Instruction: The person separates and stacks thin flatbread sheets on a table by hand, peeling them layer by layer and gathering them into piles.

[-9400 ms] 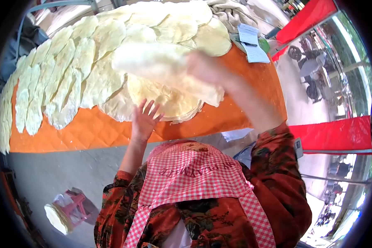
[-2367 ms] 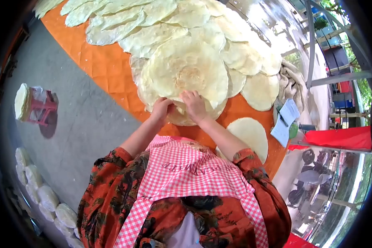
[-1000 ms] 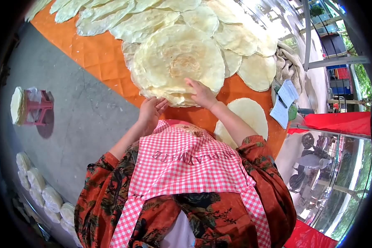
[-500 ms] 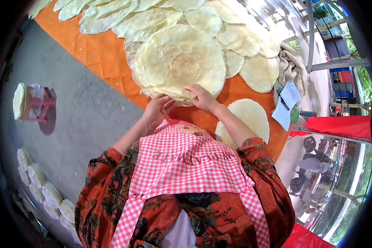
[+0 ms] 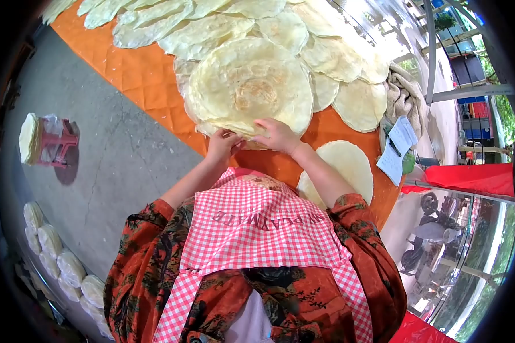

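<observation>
A stack of thin round flatbreads (image 5: 252, 74) lies on the orange tablecloth (image 5: 126, 71) in front of me, browned near its middle. My left hand (image 5: 222, 145) is at the stack's near edge, its fingers closed around the rim of the sheets. Just right of it, my right hand (image 5: 277, 136) presses thumb and fingers together on the same near edge. How many sheets are between the fingers cannot be made out. A separate pale flatbread (image 5: 344, 171) lies to the right, partly under my right forearm.
Overlapping flatbreads (image 5: 206, 34) cover the table's far side. A notebook with a pen (image 5: 396, 150) and a crumpled cloth (image 5: 405, 100) lie at the right. On the floor at left stand a pink stool (image 5: 60, 143) and several wrapped bread stacks (image 5: 70, 268).
Since the earliest frame the view has turned, and both hands have come to the stack's near edge. Over the last second my left hand's fingers have closed on the rim and my right hand has moved lower.
</observation>
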`<action>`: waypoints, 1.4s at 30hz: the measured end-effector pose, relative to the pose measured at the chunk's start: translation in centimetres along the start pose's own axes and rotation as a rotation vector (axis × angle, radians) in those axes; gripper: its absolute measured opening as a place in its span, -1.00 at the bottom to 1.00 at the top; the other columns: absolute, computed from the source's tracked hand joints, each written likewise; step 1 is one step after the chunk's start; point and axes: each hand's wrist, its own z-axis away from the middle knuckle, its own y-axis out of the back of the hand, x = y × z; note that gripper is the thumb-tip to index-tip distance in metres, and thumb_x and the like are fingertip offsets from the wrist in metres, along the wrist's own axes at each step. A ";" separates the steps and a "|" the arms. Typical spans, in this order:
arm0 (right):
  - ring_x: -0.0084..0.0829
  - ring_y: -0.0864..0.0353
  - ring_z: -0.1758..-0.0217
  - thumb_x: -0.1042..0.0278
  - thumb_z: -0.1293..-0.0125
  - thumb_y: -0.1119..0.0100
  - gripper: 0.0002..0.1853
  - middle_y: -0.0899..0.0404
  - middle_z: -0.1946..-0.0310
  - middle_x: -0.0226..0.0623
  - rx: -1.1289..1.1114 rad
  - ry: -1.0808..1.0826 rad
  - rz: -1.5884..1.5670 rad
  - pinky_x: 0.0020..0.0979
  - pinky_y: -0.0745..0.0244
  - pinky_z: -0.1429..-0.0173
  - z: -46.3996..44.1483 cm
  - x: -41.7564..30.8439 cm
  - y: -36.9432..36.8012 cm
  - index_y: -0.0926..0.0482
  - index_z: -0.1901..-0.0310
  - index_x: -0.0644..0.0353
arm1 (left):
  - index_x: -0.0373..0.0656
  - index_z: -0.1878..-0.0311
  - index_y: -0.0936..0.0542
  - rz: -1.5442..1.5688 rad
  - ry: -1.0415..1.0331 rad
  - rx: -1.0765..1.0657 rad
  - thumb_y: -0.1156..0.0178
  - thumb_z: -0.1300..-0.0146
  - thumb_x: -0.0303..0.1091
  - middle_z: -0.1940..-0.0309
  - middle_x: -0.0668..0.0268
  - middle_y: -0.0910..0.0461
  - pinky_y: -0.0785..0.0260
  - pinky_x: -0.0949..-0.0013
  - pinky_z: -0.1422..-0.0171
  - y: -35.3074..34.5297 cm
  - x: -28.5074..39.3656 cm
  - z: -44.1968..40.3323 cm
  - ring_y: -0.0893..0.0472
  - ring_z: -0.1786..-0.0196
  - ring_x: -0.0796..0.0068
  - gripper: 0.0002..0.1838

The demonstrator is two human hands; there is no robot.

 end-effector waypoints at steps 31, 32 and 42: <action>-0.32 -0.65 0.37 0.34 -0.16 -0.12 -0.76 -0.68 0.47 -0.09 0.119 -0.192 -0.033 -0.28 -0.51 0.23 -6.5 1.8 3.8 -0.71 0.23 0.23 | -0.29 -0.05 -0.43 -0.053 0.081 0.129 0.02 -0.30 -0.59 0.19 0.10 -0.61 -0.64 0.19 0.19 1.0 -2.6 -3.7 -0.67 0.20 0.15 -0.74; -0.46 -0.60 0.39 0.37 -0.15 -0.09 -0.76 -0.68 0.49 -0.22 0.062 -0.263 0.046 -0.32 -0.47 0.25 -9.1 4.6 7.1 -0.70 0.24 0.25 | -0.28 -0.04 -0.43 -0.044 0.084 0.128 0.01 -0.31 -0.58 0.19 0.11 -0.61 -0.64 0.19 0.18 0.9 -2.4 -3.6 -0.67 0.19 0.15 -0.76; -0.33 -0.70 0.25 0.42 -0.18 -0.05 -0.72 -0.70 0.27 -0.28 0.254 -0.012 0.541 -0.39 -0.55 0.11 -11.5 -10.4 25.7 -0.69 0.11 0.03 | -0.24 0.04 -0.44 -0.003 0.084 0.108 -0.04 -0.32 -0.51 0.20 0.18 -0.58 -0.63 0.18 0.11 0.3 -0.9 -2.0 -0.65 0.17 0.22 -0.83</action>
